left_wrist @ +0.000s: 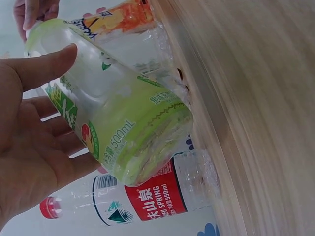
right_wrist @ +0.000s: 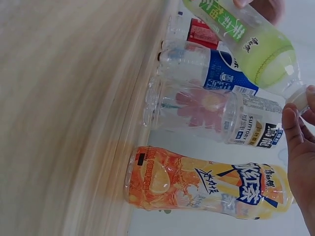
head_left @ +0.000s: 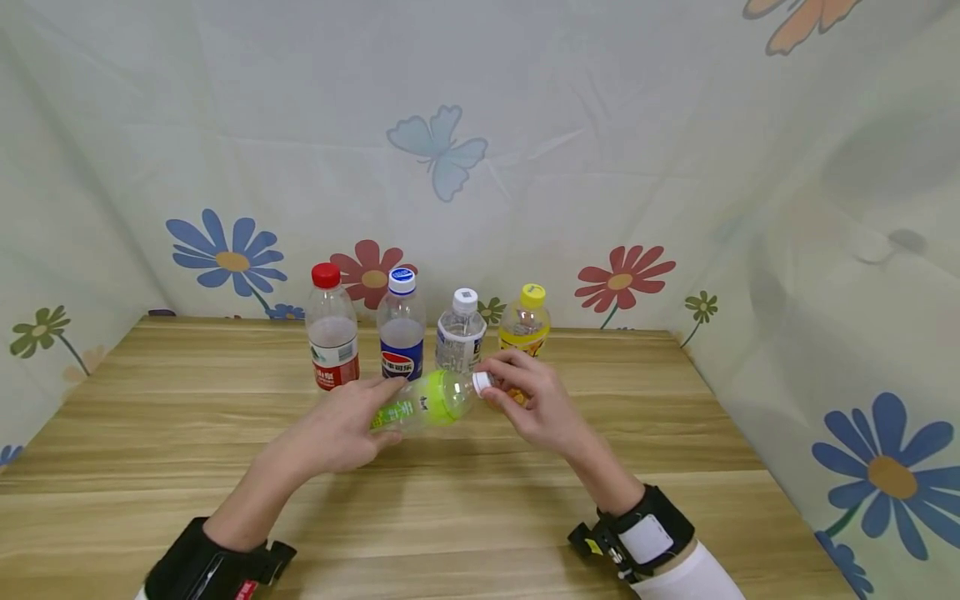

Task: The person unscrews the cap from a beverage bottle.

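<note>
A clear plastic bottle with a green label (head_left: 431, 400) is tilted nearly flat above the table, its white cap (head_left: 482, 383) toward the right. My left hand (head_left: 341, 425) grips the bottle's body, thumb on one side and fingers round the other, as the left wrist view shows. At the cap, my right hand (head_left: 536, 400) pinches with thumb and fingertips. The bottle's base (left_wrist: 157, 152) points down and left, off the wood. Behind it stand a red-capped bottle (head_left: 332, 333), a blue-labelled bottle (head_left: 401, 333), a white-capped bottle (head_left: 461, 329) and a yellow-capped bottle (head_left: 525, 321).
The wooden table (head_left: 487, 525) reaches back to a hanging cloth (head_left: 525, 150) printed with flowers and a butterfly. Both wrists wear black straps with cameras. The upright bottles form a row along the table's far side, just beyond the hands.
</note>
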Motion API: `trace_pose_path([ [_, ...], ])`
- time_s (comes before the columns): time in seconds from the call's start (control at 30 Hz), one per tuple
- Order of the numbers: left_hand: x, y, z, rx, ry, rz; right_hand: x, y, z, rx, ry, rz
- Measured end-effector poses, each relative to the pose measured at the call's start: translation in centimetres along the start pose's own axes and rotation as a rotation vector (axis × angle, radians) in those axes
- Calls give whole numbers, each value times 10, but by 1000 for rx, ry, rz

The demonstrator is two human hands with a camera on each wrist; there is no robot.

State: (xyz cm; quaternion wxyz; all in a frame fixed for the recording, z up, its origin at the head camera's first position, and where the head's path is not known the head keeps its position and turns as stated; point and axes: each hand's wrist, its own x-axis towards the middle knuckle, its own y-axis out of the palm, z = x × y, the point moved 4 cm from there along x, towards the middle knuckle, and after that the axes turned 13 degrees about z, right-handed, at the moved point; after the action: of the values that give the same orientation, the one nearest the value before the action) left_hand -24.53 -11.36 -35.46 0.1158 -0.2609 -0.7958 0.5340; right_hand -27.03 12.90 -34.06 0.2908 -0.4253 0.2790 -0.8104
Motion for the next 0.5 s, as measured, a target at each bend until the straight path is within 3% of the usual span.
trace_pose_path([
  [0.5, 1, 0, 2, -28, -1, 33, 2, -2, 1, -94, -129, 13],
])
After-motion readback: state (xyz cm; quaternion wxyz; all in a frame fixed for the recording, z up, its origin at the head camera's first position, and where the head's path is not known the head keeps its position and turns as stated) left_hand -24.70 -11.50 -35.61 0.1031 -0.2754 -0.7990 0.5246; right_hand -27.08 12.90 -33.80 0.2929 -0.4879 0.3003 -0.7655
